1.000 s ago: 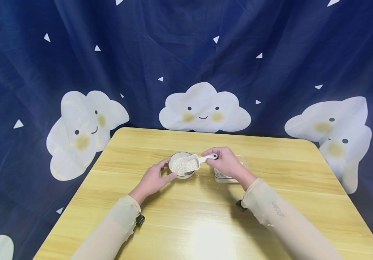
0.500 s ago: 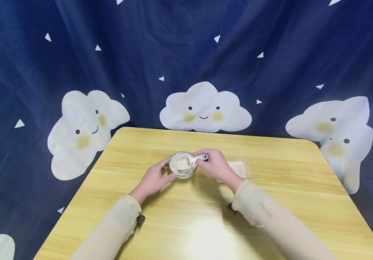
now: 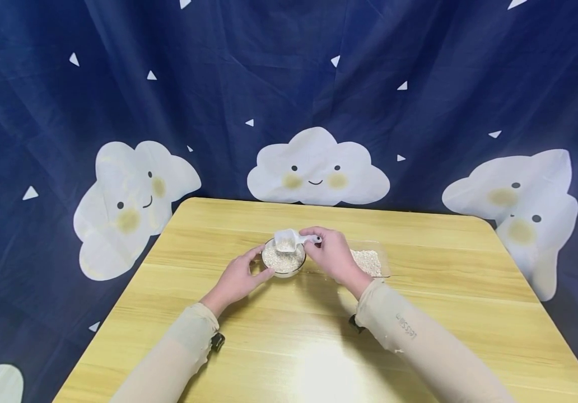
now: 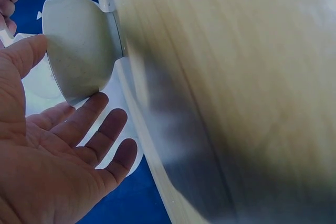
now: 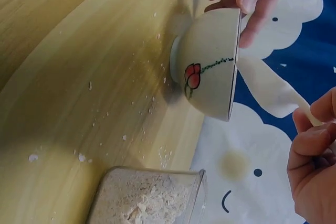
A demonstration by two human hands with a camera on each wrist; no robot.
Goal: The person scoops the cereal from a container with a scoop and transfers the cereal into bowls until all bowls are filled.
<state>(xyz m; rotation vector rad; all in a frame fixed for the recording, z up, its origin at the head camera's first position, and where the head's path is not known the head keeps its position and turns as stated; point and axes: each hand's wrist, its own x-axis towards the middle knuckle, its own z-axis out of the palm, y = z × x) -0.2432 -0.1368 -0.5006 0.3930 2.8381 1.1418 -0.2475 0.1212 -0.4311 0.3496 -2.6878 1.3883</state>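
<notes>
Oat flakes fill the small white ceramic bowl (image 3: pixel 283 262) with a red flower painted on its side, which stands near the middle of the pale wooden tabletop (image 3: pixel 319 347). The left hand (image 3: pixel 237 280) cups the bowl's left wall, thumb and fingers curved against it. The right hand (image 3: pixel 333 254) pinches the handle of a small white plastic scoop (image 3: pixel 289 240), held just above the bowl's far rim with some flakes in it. A clear rectangular plastic container (image 3: pixel 369 262) of the same flakes sits just right of the bowl, partly behind the right hand. Loose crumbs dot the tabletop between them.
</notes>
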